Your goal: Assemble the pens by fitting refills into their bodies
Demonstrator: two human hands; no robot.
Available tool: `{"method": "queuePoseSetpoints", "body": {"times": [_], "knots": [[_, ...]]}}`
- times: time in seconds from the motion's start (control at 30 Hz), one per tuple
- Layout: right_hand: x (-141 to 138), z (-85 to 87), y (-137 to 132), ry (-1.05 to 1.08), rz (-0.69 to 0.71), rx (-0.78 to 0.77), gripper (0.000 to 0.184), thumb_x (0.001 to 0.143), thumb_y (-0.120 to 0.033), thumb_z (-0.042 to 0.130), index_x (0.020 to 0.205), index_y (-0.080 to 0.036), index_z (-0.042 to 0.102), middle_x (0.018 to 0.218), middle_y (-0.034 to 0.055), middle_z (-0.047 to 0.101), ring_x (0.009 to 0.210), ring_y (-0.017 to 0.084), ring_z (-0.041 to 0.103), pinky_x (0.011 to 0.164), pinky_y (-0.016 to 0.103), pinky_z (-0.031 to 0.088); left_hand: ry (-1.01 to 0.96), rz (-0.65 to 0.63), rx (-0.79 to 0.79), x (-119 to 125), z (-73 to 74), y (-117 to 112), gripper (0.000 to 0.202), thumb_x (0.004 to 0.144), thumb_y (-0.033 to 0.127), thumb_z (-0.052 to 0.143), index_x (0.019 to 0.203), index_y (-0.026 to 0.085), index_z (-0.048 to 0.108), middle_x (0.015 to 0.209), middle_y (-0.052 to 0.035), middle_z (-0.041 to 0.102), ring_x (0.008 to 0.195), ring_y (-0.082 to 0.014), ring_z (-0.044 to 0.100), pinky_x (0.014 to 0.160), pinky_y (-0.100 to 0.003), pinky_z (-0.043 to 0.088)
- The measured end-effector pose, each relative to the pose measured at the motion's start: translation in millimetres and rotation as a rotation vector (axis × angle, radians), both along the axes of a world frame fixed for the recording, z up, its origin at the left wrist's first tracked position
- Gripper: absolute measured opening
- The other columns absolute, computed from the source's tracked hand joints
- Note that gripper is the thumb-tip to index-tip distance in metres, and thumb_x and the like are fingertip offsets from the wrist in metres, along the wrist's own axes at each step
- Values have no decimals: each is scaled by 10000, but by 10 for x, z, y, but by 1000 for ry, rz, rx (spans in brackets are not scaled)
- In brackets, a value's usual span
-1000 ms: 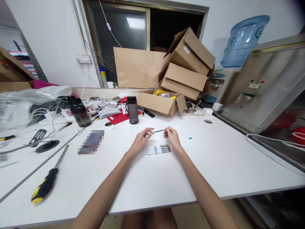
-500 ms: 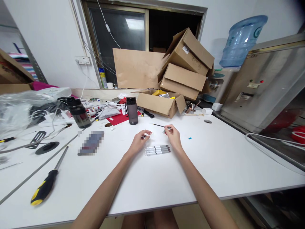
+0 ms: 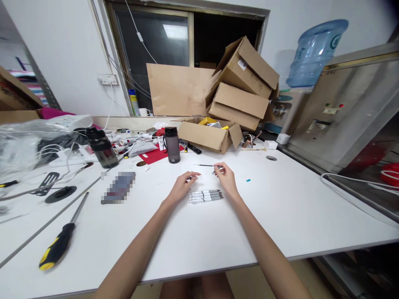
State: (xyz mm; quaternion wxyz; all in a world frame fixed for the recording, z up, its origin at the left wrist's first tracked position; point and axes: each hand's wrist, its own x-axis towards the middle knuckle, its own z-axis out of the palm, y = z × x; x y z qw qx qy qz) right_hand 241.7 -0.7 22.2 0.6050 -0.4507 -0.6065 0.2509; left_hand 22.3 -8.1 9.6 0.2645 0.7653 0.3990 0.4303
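Over the middle of the white table [image 3: 218, 232], my right hand [image 3: 227, 179] pinches a thin dark pen refill [image 3: 204, 165] that points left from its fingertips. My left hand [image 3: 182, 187] is closed in a pinch on a small pen part [image 3: 190, 177] that I cannot make out clearly. The two hands are a little apart. Just in front of them, between my wrists, lies a row of several grey and white pens [image 3: 205, 195] side by side on the table.
A dark bottle [image 3: 172, 144] and an open cardboard box [image 3: 210, 135] stand behind the hands. Left: a larger black bottle [image 3: 101, 146], a blurred flat object [image 3: 118, 187], a yellow-handled screwdriver [image 3: 60, 236], cables and a plastic bag [image 3: 28, 141]. Stacked boxes [image 3: 246, 83] lean at the back.
The hands have drawn apart: the refill that bridged both hands now sticks out of my right hand alone, clear of the left hand's piece.
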Motion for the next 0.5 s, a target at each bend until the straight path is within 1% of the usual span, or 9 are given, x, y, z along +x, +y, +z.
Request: {"method": "queuePoseSetpoints", "body": {"times": [0.2, 0.5], "knots": [[5, -4, 4, 5, 14, -6, 259, 873, -461, 594, 934, -224, 677, 868, 52, 717, 695, 203, 653, 685, 321, 514, 10, 1, -10, -5, 15, -16, 366, 982, 442, 494, 1161, 235, 736, 1163, -82, 712, 986, -247, 638, 870, -350, 480], [22, -53, 64, 54, 49, -27, 285, 871, -493, 602, 915, -222, 675, 816, 43, 691, 682, 201, 633, 674, 321, 507, -2, -21, -13, -9, 4, 9, 360, 1000, 422, 469, 1162, 240, 734, 1192, -72, 710, 1071, -254, 631, 963, -356, 451]]}}
